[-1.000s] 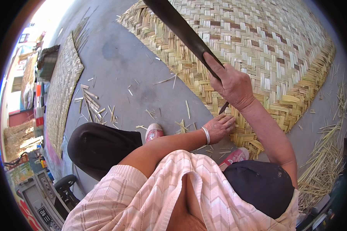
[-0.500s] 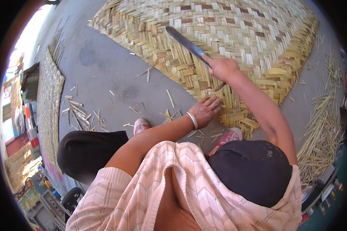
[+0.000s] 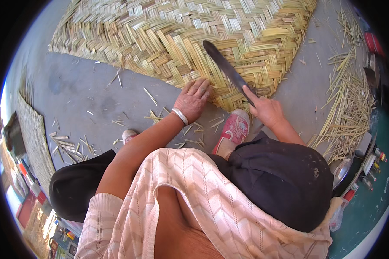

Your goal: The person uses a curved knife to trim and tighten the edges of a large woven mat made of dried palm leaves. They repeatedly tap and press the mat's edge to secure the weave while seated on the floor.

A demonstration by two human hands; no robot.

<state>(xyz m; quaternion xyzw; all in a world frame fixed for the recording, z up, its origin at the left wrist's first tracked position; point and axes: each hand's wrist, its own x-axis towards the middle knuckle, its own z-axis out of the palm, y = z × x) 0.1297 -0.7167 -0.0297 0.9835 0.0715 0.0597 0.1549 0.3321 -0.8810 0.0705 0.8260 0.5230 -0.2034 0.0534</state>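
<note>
A large woven straw mat (image 3: 168, 39) lies on the grey floor in front of me. My left hand (image 3: 194, 98), with a silver bangle on the wrist, presses flat on the mat's near edge, fingers spread. My right hand (image 3: 266, 110) grips the handle of a long dark knife (image 3: 227, 69). Its blade lies across the mat's woven edge, pointing up and to the left. A red shoe (image 3: 234, 129) on my foot sits just below both hands.
Loose straw strips (image 3: 350, 103) are piled on the right. Short cuttings (image 3: 65, 144) litter the floor at the left. Another woven mat (image 3: 32, 138) lies at the far left edge. Bottles and small objects (image 3: 371, 168) stand at the lower right.
The knife has swung down from raised above the mat to lying on its edge. My left hand has shifted onto the mat's edge. The view has tilted toward the mat.
</note>
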